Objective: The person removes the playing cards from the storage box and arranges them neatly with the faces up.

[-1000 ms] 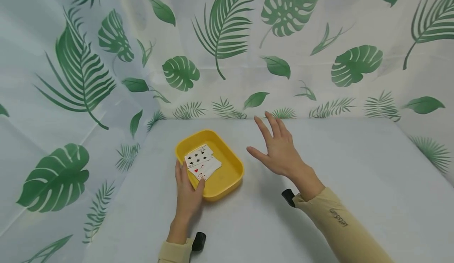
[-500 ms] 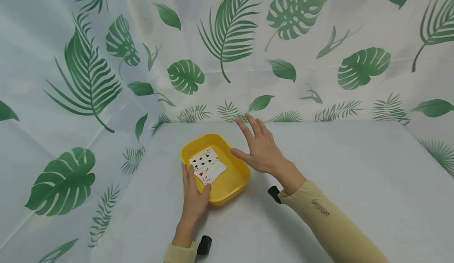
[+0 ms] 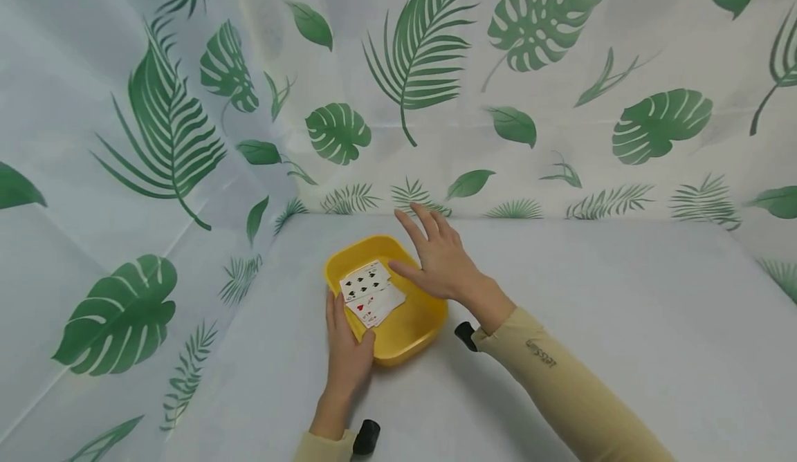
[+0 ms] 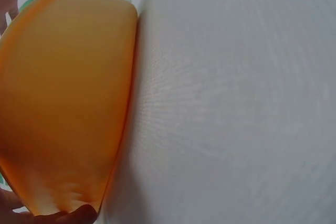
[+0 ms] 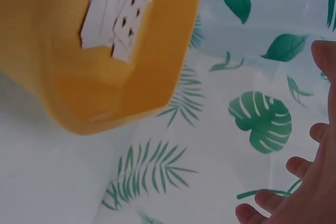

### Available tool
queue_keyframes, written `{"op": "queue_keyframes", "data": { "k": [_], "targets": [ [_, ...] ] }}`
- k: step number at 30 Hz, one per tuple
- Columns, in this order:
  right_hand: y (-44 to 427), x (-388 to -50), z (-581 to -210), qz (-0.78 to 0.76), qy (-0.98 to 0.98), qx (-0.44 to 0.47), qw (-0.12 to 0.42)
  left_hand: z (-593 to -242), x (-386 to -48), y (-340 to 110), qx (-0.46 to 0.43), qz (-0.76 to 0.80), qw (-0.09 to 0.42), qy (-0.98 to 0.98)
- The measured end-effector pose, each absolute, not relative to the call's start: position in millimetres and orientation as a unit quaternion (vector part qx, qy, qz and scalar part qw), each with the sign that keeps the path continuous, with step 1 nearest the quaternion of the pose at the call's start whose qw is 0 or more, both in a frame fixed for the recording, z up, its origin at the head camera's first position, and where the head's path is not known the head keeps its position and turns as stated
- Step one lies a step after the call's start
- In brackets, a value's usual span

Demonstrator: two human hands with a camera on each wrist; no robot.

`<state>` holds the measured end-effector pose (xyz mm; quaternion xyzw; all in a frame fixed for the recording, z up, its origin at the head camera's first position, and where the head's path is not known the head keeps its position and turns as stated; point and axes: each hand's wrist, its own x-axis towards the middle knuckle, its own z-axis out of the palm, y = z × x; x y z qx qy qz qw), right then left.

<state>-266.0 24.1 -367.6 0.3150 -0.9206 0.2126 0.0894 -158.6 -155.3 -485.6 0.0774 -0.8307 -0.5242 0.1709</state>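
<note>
A yellow plastic tray [image 3: 406,343] stands on the white table. Several playing cards [image 3: 371,293] overlap inside it, towards its left side; a spades card lies uppermost at the back, with a hearts card nearer the front. My left hand [image 3: 350,362] holds the tray's near left corner, its fingers along the left side and its thumb at the near wall. Over the tray's right rim hovers my right hand [image 3: 443,261], fingers spread, holding nothing. The right wrist view shows the spread fingers [image 5: 299,166] apart from the tray and part of the cards [image 5: 118,14].
White sheeting with green leaf prints [image 3: 429,54] rises behind the table and on the left. The bare white tabletop [image 3: 598,289] stretches to the right of the tray. Black wrist devices [image 3: 367,437] sit at both cuffs.
My right hand has moved left, from beside the tray to over its right rim, fingers still spread. The left hand keeps its place on the tray; the view has shifted slightly.
</note>
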Motion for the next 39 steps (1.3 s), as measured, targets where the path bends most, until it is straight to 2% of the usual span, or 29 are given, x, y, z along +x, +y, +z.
{"op": "queue_keyframes", "data": {
  "k": [12, 20, 28, 32, 39],
  "targets": [
    [2, -283, -368, 0.193, -0.921, 0.338, 0.034, -481, -165, -149, 0.056, -0.5, 0.181, -0.845],
    [-23, -292, -377, 0.179, -0.93, 0.315, -0.067, -482, -166, -148, 0.061, -0.5, 0.184, -0.844],
    [-49, -299, -391, 0.089, -0.941, 0.303, -0.12, -484, -165, -150, 0.072, -0.497, 0.177, -0.846],
    [-64, -300, -398, 0.029, -0.942, 0.303, -0.139, -486, -162, -151, 0.073, -0.503, 0.173, -0.844],
    [-85, -299, -410, 0.012, -0.946, 0.287, -0.15, -493, -159, -156, 0.077, -0.502, 0.171, -0.844]
  ]
}}
